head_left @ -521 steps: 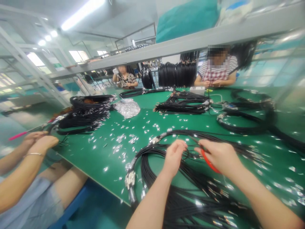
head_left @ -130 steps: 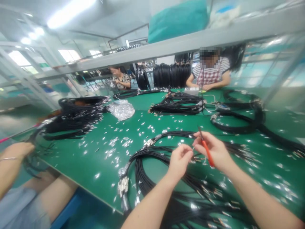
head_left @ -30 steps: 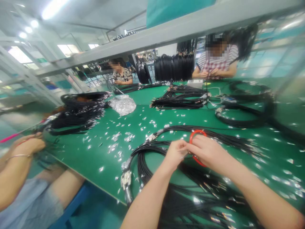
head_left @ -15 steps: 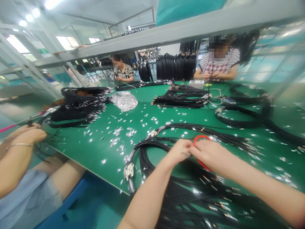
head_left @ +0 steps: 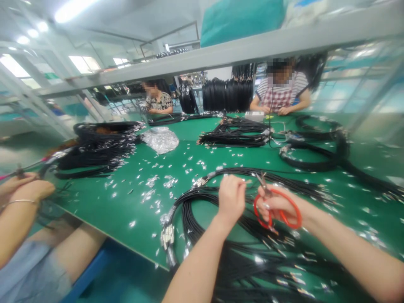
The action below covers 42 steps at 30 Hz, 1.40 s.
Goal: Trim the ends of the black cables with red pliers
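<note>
Right hand [head_left: 279, 203] and left hand [head_left: 232, 200], touching half a second ago, now stand apart in the head view over the green table [head_left: 104, 210]. With fingers through the handles, the right grips red scissors [head_left: 267, 192], whose blades now show, pointing toward the far edge; the left pinches a small pale tip [head_left: 248, 182], above black cables [head_left: 202, 194] coiled toward the near edge.

The left hand [head_left: 232, 200] (bunched to pinch) hovers beside the curled right hand [head_left: 277, 206].

Bright windows [head_left: 84, 64] beyond a grey shelf [head_left: 227, 51]
</note>
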Each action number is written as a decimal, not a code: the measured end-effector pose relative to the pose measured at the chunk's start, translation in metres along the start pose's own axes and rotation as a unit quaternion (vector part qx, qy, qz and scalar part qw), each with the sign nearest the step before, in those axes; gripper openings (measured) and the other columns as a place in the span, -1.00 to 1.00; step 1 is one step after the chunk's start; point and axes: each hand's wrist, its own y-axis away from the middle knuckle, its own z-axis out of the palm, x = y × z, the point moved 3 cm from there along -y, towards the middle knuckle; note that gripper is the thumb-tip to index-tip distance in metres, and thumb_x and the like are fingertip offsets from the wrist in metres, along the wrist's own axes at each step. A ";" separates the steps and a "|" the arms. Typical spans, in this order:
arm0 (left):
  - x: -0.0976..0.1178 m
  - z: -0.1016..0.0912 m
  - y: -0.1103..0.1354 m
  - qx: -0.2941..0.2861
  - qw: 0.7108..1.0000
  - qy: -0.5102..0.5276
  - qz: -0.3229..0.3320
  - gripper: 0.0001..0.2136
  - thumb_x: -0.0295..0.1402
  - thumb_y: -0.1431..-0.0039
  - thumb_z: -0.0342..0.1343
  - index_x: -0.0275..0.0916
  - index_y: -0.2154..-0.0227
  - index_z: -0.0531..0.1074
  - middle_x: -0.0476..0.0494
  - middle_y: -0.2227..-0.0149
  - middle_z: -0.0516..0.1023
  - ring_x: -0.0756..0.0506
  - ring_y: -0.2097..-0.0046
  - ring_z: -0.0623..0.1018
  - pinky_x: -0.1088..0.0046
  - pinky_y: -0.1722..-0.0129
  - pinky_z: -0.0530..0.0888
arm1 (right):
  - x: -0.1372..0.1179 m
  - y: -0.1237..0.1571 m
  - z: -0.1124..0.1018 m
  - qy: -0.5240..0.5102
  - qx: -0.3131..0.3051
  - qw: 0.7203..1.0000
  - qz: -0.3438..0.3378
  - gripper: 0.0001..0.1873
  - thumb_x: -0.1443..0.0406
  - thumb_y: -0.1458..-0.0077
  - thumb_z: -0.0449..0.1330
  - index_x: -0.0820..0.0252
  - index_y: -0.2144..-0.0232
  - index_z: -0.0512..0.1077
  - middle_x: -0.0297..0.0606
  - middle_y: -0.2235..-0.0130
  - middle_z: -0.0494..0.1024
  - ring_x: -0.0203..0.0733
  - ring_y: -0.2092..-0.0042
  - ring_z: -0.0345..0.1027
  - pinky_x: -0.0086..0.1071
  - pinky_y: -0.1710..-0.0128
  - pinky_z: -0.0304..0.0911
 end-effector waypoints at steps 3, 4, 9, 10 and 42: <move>-0.016 -0.007 -0.005 0.076 0.977 0.107 -0.171 -0.93 -0.42 -0.04 0.01 -0.26 0.47 0.37 -0.05 0.47 0.39 -0.01 0.40 0.36 0.46 0.36 0.28 | -0.006 0.003 0.001 0.091 0.070 0.992 -0.059 -0.78 0.28 0.07 0.16 0.12 0.39 0.15 -0.40 0.54 0.36 -0.27 0.51 0.29 -0.36 0.50 0.25; -0.018 -0.006 -0.006 0.063 0.959 0.161 -0.223 -0.95 -0.42 0.00 0.03 -0.26 0.46 0.38 -0.02 0.48 0.39 0.01 0.42 0.36 0.49 0.39 0.28 | -0.012 0.003 -0.004 0.167 0.124 0.974 -0.086 -0.80 0.28 0.06 0.16 0.12 0.39 0.18 -0.38 0.52 0.37 -0.26 0.50 0.29 -0.35 0.47 0.25; -0.010 -0.003 -0.008 0.004 0.900 0.298 -0.319 -0.91 -0.46 0.13 0.11 -0.28 0.46 0.42 -0.01 0.48 0.43 0.03 0.42 0.38 0.51 0.36 0.29 | -0.042 -0.004 -0.022 0.463 0.353 0.779 -0.235 -0.90 0.35 0.12 0.13 0.15 0.43 0.31 -0.25 0.41 0.45 -0.15 0.38 0.33 -0.27 0.33 0.23; -0.008 -0.004 -0.008 0.005 0.902 0.298 -0.312 -0.91 -0.46 0.13 0.11 -0.28 0.47 0.43 -0.03 0.46 0.44 0.02 0.40 0.39 0.50 0.34 0.29 | -0.043 -0.008 -0.019 0.450 0.352 0.782 -0.249 -0.90 0.35 0.11 0.11 0.15 0.42 0.32 -0.24 0.39 0.46 -0.15 0.36 0.35 -0.27 0.31 0.24; -0.015 -0.001 -0.008 0.023 0.917 0.291 -0.273 -0.89 -0.41 -0.05 -0.01 -0.29 0.53 0.34 -0.07 0.43 0.43 -0.01 0.31 0.41 0.48 0.25 0.32 | 0.008 -0.071 0.011 0.143 0.240 0.932 -0.229 -0.59 0.10 0.20 0.30 0.10 0.41 0.17 -0.37 0.44 0.36 -0.23 0.39 0.32 -0.31 0.33 0.29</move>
